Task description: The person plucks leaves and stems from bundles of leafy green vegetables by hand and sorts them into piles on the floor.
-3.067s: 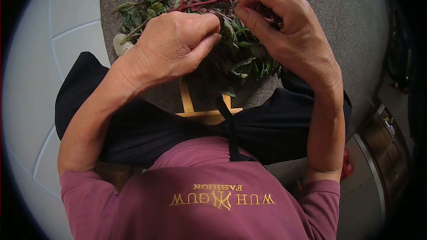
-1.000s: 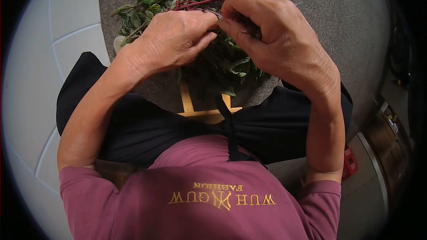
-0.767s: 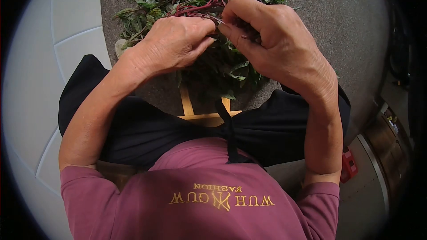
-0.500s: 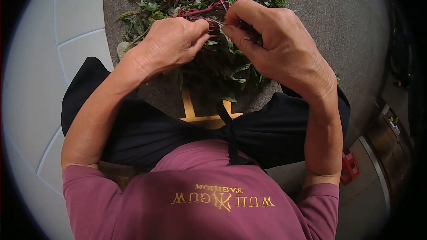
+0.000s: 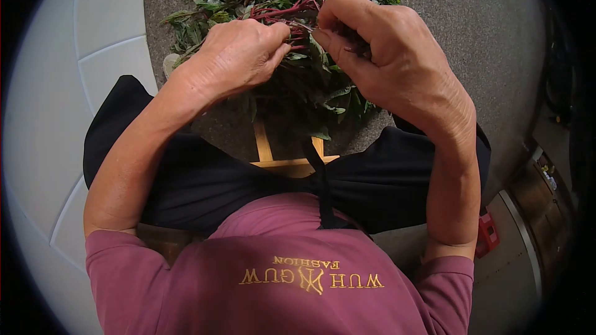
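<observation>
A heap of leafy plant stems (image 5: 292,6), with reddish-purple stalks and green leaves, lies in front of me under both hands. My left hand (image 5: 245,49) is closed, thumb pressed to the curled fingers, on a plant stem at the heap's near side. Facing it, my right hand (image 5: 382,49) pinches the other end of a thin strand between thumb and forefinger. Dark reddish stem pieces (image 5: 354,40) are tucked inside the curled fingers of that hand. The fingertips of the left hand are partly hidden from view.
Grey speckled floor (image 5: 459,43) spreads around the heap, with pale tiles (image 5: 112,68) to the left. A wooden frame (image 5: 264,142) shows between my knees. A red plastic object (image 5: 487,236) sits at the lower right, near a brown wooden item (image 5: 546,205).
My right hand has shifted slightly right and away from the left hand, widening the gap between them. The left hand has barely moved.
</observation>
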A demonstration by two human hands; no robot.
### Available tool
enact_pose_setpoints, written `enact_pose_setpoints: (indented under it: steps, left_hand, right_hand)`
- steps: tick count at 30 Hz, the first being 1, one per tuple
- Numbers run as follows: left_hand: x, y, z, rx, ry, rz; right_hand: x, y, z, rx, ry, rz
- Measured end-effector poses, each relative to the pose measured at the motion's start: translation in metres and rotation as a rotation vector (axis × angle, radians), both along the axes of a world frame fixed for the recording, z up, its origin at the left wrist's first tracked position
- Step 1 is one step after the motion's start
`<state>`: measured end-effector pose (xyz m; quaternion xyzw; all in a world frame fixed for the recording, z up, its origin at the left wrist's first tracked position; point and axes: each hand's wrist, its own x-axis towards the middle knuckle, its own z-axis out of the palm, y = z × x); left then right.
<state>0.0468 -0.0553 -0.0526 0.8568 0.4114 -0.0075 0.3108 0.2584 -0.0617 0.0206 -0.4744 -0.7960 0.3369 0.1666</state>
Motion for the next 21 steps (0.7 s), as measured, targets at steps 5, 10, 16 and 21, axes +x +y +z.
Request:
enact_pose_setpoints:
  steps: [5, 10, 16, 21]
  left_hand:
    - [-0.002, 0.006, 0.004, 0.011, 0.006, 0.003]
    - [-0.008, 0.019, 0.01, 0.021, 0.005, 0.077]
    - [-0.014, 0.032, 0.013, 0.048, -0.056, 0.131]
    - [-0.017, 0.038, 0.017, 0.044, -0.135, 0.145]
  right_hand:
    - [0.0, 0.0, 0.0, 0.003, -0.02, -0.002]
    - [0.0, 0.0, 0.0, 0.023, -0.054, 0.013]
    - [0.0, -0.001, -0.001, 0.041, -0.107, 0.017]
    - [-0.001, -0.002, -0.002, 0.042, -0.135, 0.029]
